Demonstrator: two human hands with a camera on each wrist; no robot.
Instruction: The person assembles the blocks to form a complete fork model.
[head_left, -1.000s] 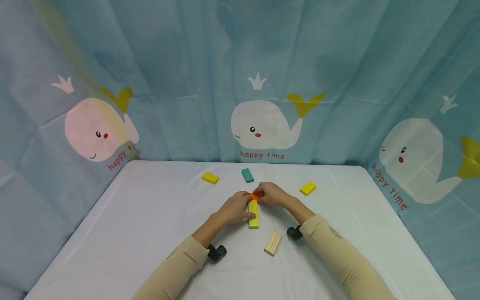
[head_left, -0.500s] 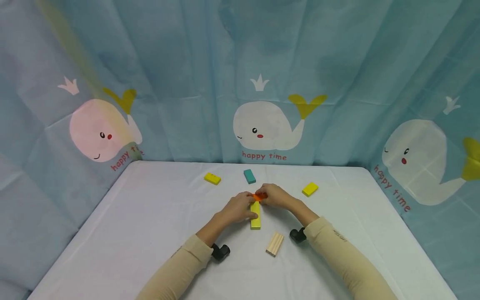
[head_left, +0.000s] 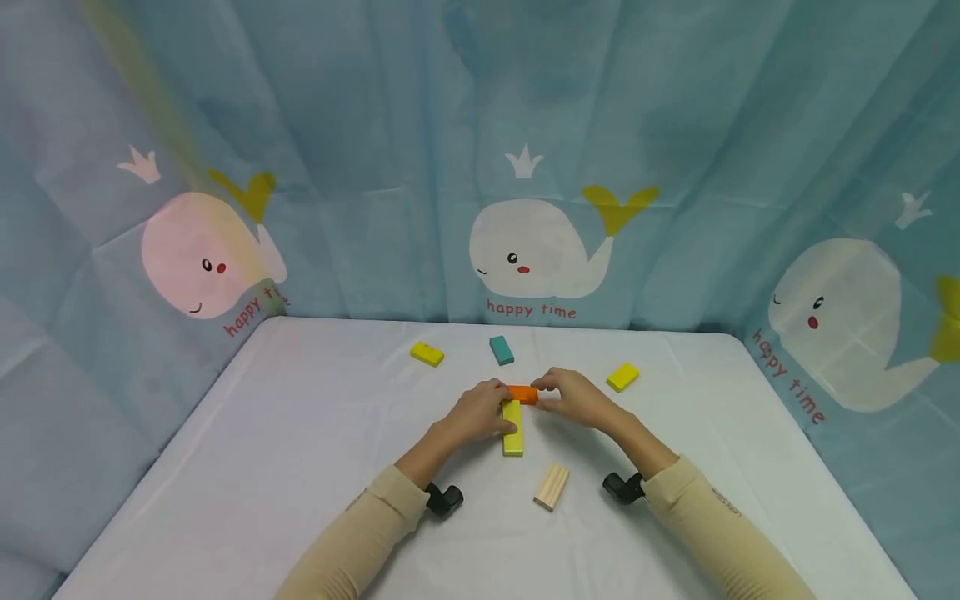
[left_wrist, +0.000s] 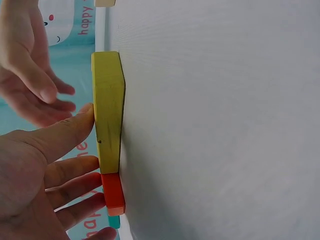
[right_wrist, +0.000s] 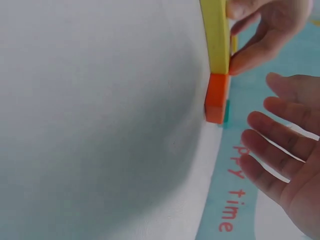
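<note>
A long yellow block (head_left: 513, 442) lies on the white table, and an orange block (head_left: 523, 394) lies crosswise against its far end. My left hand (head_left: 477, 412) rests on the two: in the left wrist view its extended thumb touches the yellow block (left_wrist: 110, 110), and its fingertips lie along the yellow and orange block (left_wrist: 113, 194) edges. To the right, my right hand (head_left: 577, 398) holds nothing. Its spread, relaxed fingers, plain in the right wrist view, stand apart from the orange block (right_wrist: 216, 100).
Beyond the hands lie a yellow block (head_left: 427, 354), a teal block (head_left: 502, 350) and, further right, another yellow block (head_left: 622, 377). A pale ridged wooden piece (head_left: 552, 487) lies nearer, between the forearms. A blue whale-print curtain (head_left: 375, 250) hangs behind the table.
My right hand has let go of the orange block and drawn back to the right, leaving more of it visible. My left hand stays on the blocks. The head view has shifted slightly.
</note>
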